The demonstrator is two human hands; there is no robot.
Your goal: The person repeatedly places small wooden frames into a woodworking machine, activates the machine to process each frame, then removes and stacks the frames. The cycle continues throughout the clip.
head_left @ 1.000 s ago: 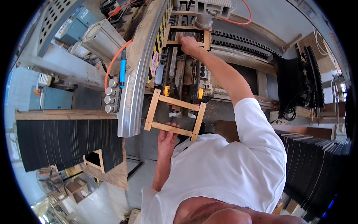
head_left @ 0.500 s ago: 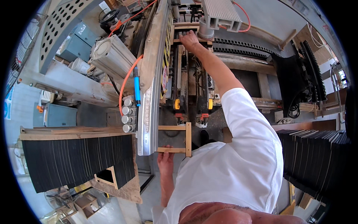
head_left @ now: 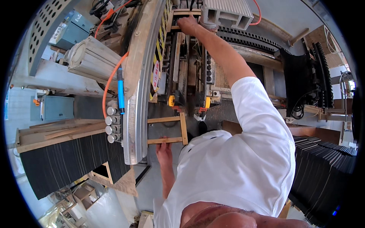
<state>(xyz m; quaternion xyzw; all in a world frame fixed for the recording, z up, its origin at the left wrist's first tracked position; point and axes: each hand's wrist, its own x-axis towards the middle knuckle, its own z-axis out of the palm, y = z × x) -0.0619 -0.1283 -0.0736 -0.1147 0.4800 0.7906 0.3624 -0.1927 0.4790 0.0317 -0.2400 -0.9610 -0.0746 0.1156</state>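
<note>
Grasping wooden frame [head_left: 184, 129] by near rail [head_left: 154, 141] in left hand [head_left: 164, 152], partly hidden by metal beam [head_left: 134, 121] at left; best held level, clear of beam. Reaching far with right hand [head_left: 187, 24] to second wooden frame [head_left: 186, 13]; cannot tell whether gripping or touching

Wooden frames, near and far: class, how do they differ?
The left hand holds the near frame over the floor; the far frame sits on the machine. The metal beam hides the near frame's left end; the right hand covers part of the far frame. Both are pale wood.
</note>
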